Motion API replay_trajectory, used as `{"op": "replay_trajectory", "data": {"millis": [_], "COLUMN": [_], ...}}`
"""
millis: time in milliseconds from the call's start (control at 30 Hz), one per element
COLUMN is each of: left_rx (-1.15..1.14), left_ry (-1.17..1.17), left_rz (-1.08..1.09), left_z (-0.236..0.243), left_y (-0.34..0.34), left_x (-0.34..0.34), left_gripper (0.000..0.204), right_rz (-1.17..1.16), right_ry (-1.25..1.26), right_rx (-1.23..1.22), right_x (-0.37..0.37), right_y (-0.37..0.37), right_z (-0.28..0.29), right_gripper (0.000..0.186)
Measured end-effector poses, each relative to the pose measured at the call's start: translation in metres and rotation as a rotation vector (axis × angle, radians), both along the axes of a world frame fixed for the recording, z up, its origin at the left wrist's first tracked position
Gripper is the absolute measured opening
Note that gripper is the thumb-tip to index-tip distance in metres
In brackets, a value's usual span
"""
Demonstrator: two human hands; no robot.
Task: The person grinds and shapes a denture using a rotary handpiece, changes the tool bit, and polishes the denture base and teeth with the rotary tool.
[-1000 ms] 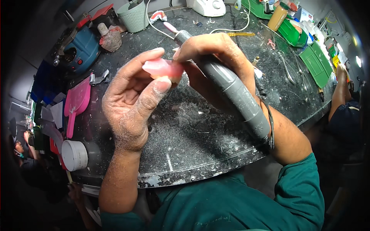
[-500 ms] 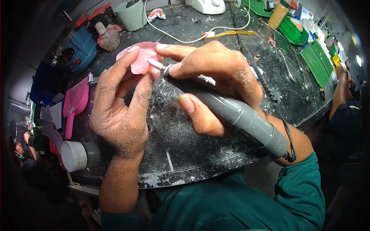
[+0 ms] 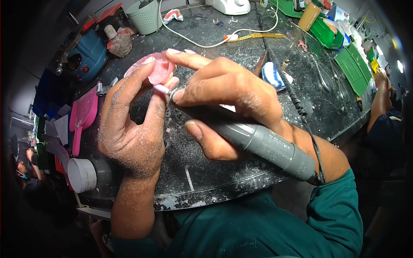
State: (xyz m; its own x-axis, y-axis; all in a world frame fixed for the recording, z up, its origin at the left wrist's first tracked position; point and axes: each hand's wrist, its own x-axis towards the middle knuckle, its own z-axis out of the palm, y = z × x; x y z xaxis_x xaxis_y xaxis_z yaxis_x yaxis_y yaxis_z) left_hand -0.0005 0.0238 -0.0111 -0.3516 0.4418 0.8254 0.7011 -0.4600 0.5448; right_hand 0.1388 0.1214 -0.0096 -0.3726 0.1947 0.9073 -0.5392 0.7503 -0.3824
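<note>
Above the dusty black bench, my left hand (image 3: 133,124) pinches a pink denture base (image 3: 161,71) between thumb and fingers. Pale dust coats the fingers and the back of that hand. My right hand (image 3: 234,92) is wrapped around a dark grey rotary handpiece (image 3: 271,146), held slantwise with its cable trailing off past the wrist. A pinkish grinding bit (image 3: 161,88) at its tip lies at the lower edge of the pink piece, close to my left thumb; whether it touches I cannot tell. My right fingertips reach the piece's right rim.
At the left are a pink dustpan (image 3: 84,108), a white tub (image 3: 82,175) and a blue machine (image 3: 88,53). A pale basket (image 3: 145,19), a white cable (image 3: 202,45) and a yellow strip (image 3: 258,35) occupy the back. Green bins (image 3: 353,70) stand right, near another person's arm (image 3: 380,92).
The handpiece has shifted left and slightly down, its bit going from the piece's inner face to its lower edge. My left hand has turned the pink piece a little.
</note>
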Motion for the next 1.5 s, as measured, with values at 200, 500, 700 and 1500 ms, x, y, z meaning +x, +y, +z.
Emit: {"op": "replay_trajectory", "data": {"millis": [200, 500, 700, 1500], "left_rx": [-0.060, -0.005, -0.050, -0.108], "left_ry": [-0.011, -0.125, -0.152, -0.291], "left_rz": [-0.019, -0.052, -0.014, -0.066], "left_z": [0.002, 0.002, 0.003, 0.006], "left_y": [-0.001, -0.002, -0.004, -0.009], "left_x": [0.005, 0.006, 0.007, 0.013], "left_gripper": [0.033, 0.034, 0.033, 0.025], "right_rz": [-0.034, -0.058, -0.061, -0.056], "right_ry": [-0.002, -0.032, -0.073, -0.006], "right_rx": [0.032, 0.051, 0.077, 0.006], "right_x": [-0.001, 0.002, 0.003, 0.000], "right_y": [-0.001, -0.004, -0.004, -0.005], "right_z": [-0.004, 0.002, 0.000, 0.000], "right_gripper": [0.040, 0.035, 0.036, 0.036]}}
